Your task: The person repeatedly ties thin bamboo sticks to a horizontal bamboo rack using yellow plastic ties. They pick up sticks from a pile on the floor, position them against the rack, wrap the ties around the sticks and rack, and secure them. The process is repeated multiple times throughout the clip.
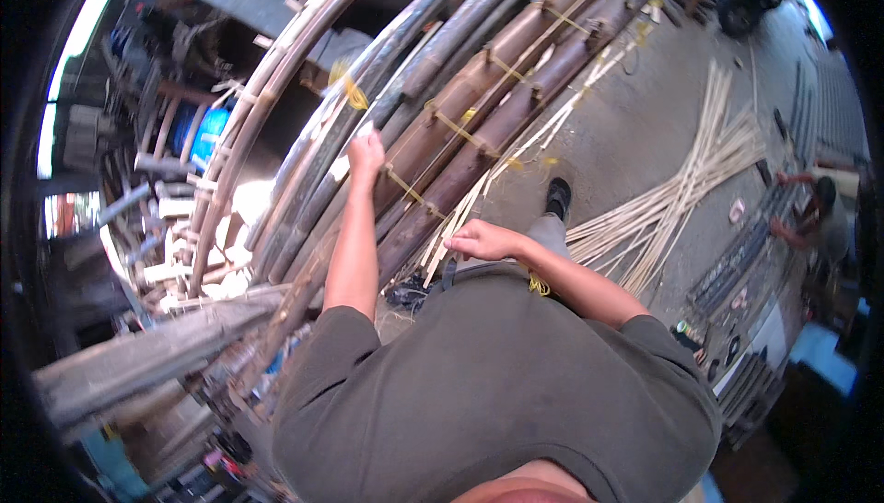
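Observation:
Thick brown bamboo poles (pixel 451 167) lie side by side, running from near my waist to the far top, with yellow cord (pixel 453 123) tied across them. Over the grey poles to their left is my left hand (pixel 366 151), arm stretched forward and fingers closed; whatever it grips, if anything, is hidden. A loose yellow cord bundle (pixel 350 88) lies just beyond that hand. My right hand (pixel 482 240) is closed in front of my waist, beside the near part of the brown poles. Its fingers are curled, and their contents cannot be made out. More yellow cord (pixel 538 286) hangs at my waist.
Thin pale strips (pixel 677 185) are piled on the concrete floor (pixel 635 116) at the right. Another person (pixel 820 213) crouches at the far right by dark poles (pixel 737 263). A ladder-like wooden frame (pixel 241 121) and a timber beam (pixel 157 356) stand at the left.

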Motion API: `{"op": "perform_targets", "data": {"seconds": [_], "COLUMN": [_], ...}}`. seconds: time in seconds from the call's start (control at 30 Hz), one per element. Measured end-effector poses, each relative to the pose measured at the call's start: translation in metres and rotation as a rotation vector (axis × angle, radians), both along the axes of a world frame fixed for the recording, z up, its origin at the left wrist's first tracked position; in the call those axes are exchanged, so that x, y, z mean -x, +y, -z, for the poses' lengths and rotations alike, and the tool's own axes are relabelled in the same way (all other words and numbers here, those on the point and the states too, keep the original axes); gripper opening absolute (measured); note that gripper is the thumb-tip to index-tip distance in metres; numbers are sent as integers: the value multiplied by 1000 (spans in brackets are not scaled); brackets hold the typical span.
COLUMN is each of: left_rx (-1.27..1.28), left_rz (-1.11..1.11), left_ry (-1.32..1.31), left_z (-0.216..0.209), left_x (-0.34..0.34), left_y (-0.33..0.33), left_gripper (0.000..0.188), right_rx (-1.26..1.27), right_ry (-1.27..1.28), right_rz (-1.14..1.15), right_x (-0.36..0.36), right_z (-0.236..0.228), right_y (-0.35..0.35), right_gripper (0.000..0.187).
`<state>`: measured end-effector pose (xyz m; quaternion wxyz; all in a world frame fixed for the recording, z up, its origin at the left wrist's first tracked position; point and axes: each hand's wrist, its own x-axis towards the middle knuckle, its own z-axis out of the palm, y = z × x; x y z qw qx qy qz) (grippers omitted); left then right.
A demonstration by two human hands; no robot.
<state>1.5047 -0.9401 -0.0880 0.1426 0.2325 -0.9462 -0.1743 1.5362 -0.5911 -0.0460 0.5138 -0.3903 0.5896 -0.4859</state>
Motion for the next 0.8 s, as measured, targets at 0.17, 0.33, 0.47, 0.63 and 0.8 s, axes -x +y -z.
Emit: {"op": "perform_targets", "data": {"seconds": [0.17, 0.33, 0.47, 0.63, 0.8], "left_rx": [-463, 135, 0, -407, -418], "left_rz": [49, 100, 276, 611, 1073], "left_ry": [-715, -674, 6, -34, -965], "left_z": [56, -70, -152, -91, 101], "left_x": [8, 116, 210, 317, 337], "left_y": [-74, 58, 227, 487, 694], "left_gripper": [41, 49, 32, 29, 38], "right_rx": [104, -275, -314, -636, -1130], "right_ry": [-310, 4, -216, -281, -332], "right_rz": [582, 1245, 1578, 1806, 1823], "right_x": [58, 130, 152, 203, 245], "right_z": [-2, 133, 162, 313, 503], "right_y": [86, 250, 375, 504, 600], "right_gripper": [36, 26, 25, 27, 27]}}
